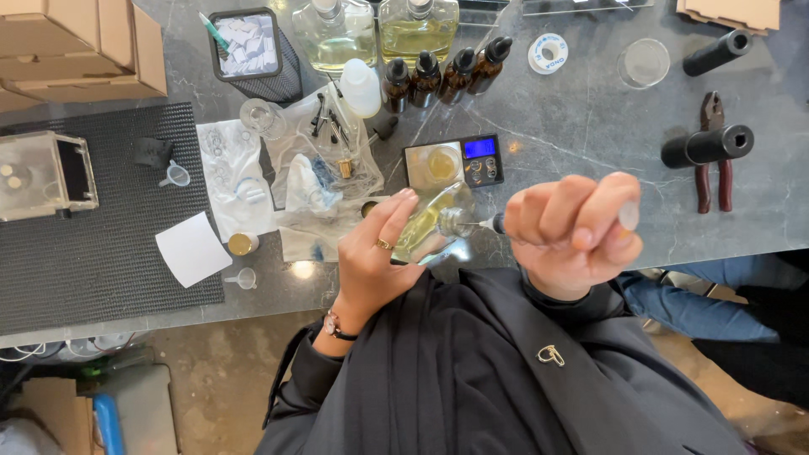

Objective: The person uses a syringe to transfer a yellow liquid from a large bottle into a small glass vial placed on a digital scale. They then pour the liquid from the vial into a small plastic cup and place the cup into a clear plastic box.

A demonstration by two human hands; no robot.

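My left hand (377, 253) grips a clear glass bottle (431, 223) of pale yellow liquid, tilted on its side with its silver neck pointing right. My right hand (573, 227) is closed around a syringe-like dropper; its dark tip (497, 223) meets the bottle's neck and a pale plunger end (629, 216) shows under the thumb. Both hands hover over the near edge of the grey marble table (573, 126), just in front of a small digital scale (453, 162) with a blue display and a small cup of yellow liquid on it.
Several amber dropper bottles (445, 74) and two large clear bottles (379, 29) stand at the back. Plastic bags with small parts (278, 168), a black ribbed mat (101, 236), a white paper (192, 248), pliers (713, 152), black cylinders (706, 146), a glass beaker (643, 62) and cardboard boxes (76, 46) surround them.
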